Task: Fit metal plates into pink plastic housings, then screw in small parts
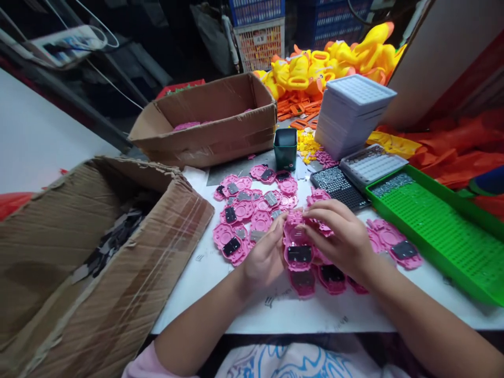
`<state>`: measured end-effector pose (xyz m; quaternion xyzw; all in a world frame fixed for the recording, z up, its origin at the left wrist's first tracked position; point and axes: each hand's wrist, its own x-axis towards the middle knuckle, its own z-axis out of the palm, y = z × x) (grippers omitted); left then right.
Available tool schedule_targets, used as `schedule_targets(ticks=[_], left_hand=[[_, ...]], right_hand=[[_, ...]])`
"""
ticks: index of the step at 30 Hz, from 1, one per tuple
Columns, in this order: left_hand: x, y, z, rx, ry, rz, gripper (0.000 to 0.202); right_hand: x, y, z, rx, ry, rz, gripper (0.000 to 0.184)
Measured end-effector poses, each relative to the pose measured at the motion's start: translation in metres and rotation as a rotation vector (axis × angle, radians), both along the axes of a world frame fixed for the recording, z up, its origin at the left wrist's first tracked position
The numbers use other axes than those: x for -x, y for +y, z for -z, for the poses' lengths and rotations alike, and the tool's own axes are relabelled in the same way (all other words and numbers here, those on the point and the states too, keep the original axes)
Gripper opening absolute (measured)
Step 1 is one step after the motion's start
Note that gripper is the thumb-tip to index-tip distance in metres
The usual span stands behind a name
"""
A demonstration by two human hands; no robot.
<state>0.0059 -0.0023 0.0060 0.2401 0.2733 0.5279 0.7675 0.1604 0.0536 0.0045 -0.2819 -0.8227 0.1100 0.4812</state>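
Head view, pink piece (pixel 296 236), dark insert (pixel 300 254)

Before me I count two cardboard boxes (pixel 208 126), one green tray (pixel 441 231), one dark tub (pixel 285 149), one black tray (pixel 338 186), one stack of white trays (pixel 350 115), and pink plates (pixel 244 210) beyond a dozen, overlapping.

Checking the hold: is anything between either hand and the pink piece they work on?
Nothing visible does. The left hand and the right hand both touch the pink piece directly, amid other pink pieces on the table.
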Motion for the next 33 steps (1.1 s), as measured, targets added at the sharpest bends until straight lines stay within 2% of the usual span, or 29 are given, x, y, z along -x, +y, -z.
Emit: schedule_targets(ticks=[5, 7, 10, 16, 22, 26, 33], left_hand=[[-0.001, 0.0, 0.001, 0.077, 0.063, -0.067, 0.039], [-0.002, 0.001, 0.004, 0.08, 0.142, -0.142, 0.035], [-0.001, 0.001, 0.01, -0.001, 0.32, -0.243, 0.027], [0.004, -0.002, 0.018, -0.13, 0.529, -0.28, 0.03], [0.008, -0.001, 0.015, -0.118, 0.555, -0.25, 0.034], [0.006, -0.002, 0.015, -0.102, 0.523, -0.253, 0.032], [0.002, -0.008, 0.021, -0.177, 0.579, -0.359, 0.027]], right_hand=[[0.0, -0.001, 0.001, 0.006, -0.003, 0.024, 0.016], [0.0, -0.002, 0.002, 0.004, -0.012, 0.01, 0.015], [0.002, -0.004, 0.002, -0.048, -0.043, -0.023, 0.015], [0.003, -0.012, 0.003, -0.111, -0.046, -0.043, 0.017], [0.006, -0.017, 0.005, -0.143, -0.036, -0.023, 0.016], [0.009, -0.018, 0.007, -0.104, -0.03, -0.013, 0.012], [0.009, -0.019, 0.002, -0.06, -0.02, -0.053, 0.016]])
